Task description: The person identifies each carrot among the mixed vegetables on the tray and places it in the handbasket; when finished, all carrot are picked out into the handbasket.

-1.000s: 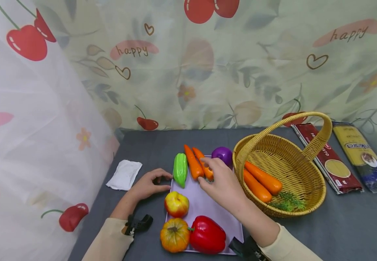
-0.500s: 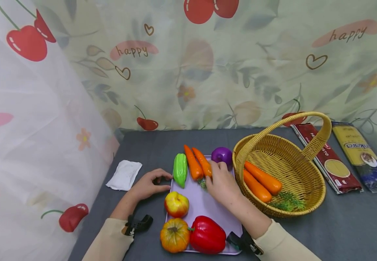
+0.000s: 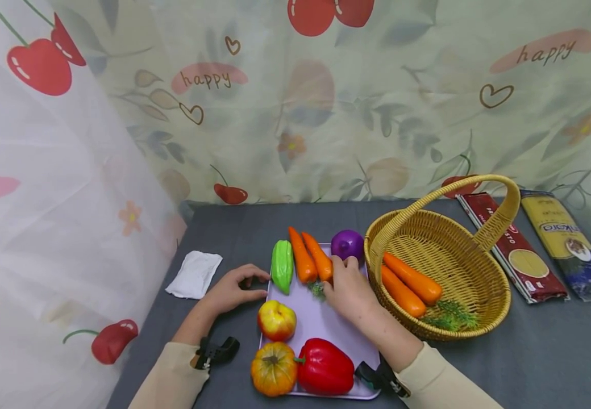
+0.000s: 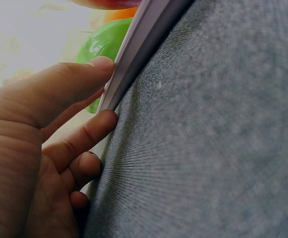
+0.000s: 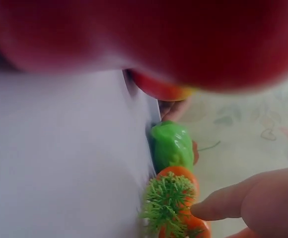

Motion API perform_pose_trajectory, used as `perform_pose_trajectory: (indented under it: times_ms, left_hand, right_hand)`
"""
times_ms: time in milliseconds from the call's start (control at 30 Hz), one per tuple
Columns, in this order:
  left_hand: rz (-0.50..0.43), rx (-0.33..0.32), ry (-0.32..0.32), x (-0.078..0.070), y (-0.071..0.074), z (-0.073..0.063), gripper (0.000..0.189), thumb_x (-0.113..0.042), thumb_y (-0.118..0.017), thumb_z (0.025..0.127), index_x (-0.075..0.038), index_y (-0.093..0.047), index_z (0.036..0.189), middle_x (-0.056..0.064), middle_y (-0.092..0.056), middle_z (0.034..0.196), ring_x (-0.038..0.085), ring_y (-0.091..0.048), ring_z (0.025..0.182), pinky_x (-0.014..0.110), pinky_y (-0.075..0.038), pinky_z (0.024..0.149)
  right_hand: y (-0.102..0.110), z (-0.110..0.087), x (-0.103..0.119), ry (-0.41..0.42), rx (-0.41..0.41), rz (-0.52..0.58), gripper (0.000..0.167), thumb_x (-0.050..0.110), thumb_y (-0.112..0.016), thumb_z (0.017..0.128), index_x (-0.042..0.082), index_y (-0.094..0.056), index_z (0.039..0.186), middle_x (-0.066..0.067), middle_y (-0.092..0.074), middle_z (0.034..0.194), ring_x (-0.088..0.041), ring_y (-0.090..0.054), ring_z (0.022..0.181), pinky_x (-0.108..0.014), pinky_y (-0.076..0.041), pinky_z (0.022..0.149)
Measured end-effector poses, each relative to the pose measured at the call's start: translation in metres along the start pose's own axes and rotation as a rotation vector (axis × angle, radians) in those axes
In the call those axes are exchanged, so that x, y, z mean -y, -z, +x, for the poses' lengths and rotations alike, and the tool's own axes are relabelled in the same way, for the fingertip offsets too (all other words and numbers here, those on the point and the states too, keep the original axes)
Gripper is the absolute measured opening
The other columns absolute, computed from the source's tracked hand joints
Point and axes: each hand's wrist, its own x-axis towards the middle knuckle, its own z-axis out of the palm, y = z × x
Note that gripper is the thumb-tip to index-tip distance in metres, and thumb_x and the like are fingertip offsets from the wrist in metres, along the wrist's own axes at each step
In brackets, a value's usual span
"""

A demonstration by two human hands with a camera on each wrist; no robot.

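A lilac tray [image 3: 316, 318] carries play fruit and vegetables. My right hand [image 3: 352, 287] is over its right side, fingertips at the thick end of the right-hand carrot [image 3: 317, 253]; in the right wrist view, a fingertip meets the orange beside the green tuft [image 5: 170, 201]. A second carrot [image 3: 303, 258] lies alongside, then a green ridged vegetable [image 3: 282, 266]. My left hand [image 3: 234, 289] rests at the tray's left edge, its thumb against the rim [image 4: 121, 74] in the left wrist view, the other fingers loosely bent on the cloth.
A wicker basket [image 3: 490, 318] with two carrots [image 3: 413, 278] stands right. A purple onion-like ball [image 3: 348, 244] sits at the tray's far corner. Nearer are a yellow-red fruit [image 3: 277, 320], a small pumpkin [image 3: 274, 368] and a red bell pepper [image 3: 325, 366]. White packet [image 3: 194, 274] left; two packages [image 3: 525, 250] right.
My right hand has come down from above the right-hand carrot to its right side, and the green tuft now shows. Over the last half second little differs; the left hand stays put.
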Motion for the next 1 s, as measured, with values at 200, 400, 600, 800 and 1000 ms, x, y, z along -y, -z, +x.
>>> perform_pose_trajectory:
  times_ms: [200,400,600,800,1000]
  left_hand:
    - [0.005,-0.001,-0.011,0.0,0.0,0.001,0.031,-0.004,-0.081,0.087,0.001,-0.072,0.117,0.021,-0.066,0.106,0.042,-0.052,0.086,0.048,-0.042,0.077]
    - [0.01,0.002,-0.021,0.0,0.0,0.0,0.031,-0.004,-0.081,0.087,0.001,-0.072,0.117,0.02,-0.066,0.106,0.042,-0.052,0.085,0.047,-0.042,0.076]
    - [0.015,-0.002,-0.034,-0.001,0.0,0.0,0.031,-0.003,-0.081,0.087,0.002,-0.072,0.116,0.021,-0.066,0.105,0.043,-0.053,0.085,0.046,-0.043,0.076]
    - [0.016,0.003,-0.018,-0.001,0.0,0.0,0.031,-0.004,-0.081,0.088,0.002,-0.071,0.117,0.021,-0.065,0.105,0.043,-0.053,0.086,0.043,-0.042,0.077]
    - [0.008,-0.002,-0.021,0.0,0.0,0.0,0.031,-0.003,-0.081,0.087,0.002,-0.072,0.116,0.021,-0.066,0.105,0.043,-0.052,0.085,0.047,-0.042,0.076]
  right_hand:
    - [0.005,0.001,0.002,0.003,-0.049,-0.036,0.063,0.022,-0.077,0.092,-0.01,-0.052,0.141,-0.03,-0.057,0.121,-0.038,-0.065,0.099,-0.049,-0.054,0.087]
    - [0.009,0.002,0.003,0.039,-0.139,-0.095,0.054,0.019,-0.08,0.09,-0.01,-0.061,0.131,-0.026,-0.065,0.114,-0.037,-0.066,0.102,-0.048,-0.054,0.089]
    - [0.014,-0.002,0.007,0.07,-0.216,-0.061,0.055,0.02,-0.081,0.09,-0.008,-0.062,0.133,-0.024,-0.064,0.118,-0.037,-0.066,0.106,-0.048,-0.054,0.091]
    - [0.029,-0.013,0.019,0.123,-0.262,-0.012,0.053,0.023,-0.08,0.091,-0.003,-0.064,0.134,-0.019,-0.064,0.121,-0.035,-0.067,0.105,-0.048,-0.054,0.091]
    - [0.056,-0.032,0.034,0.2,-0.276,0.08,0.051,0.022,-0.083,0.088,0.001,-0.067,0.132,-0.012,-0.067,0.118,-0.028,-0.066,0.102,-0.043,-0.056,0.087]
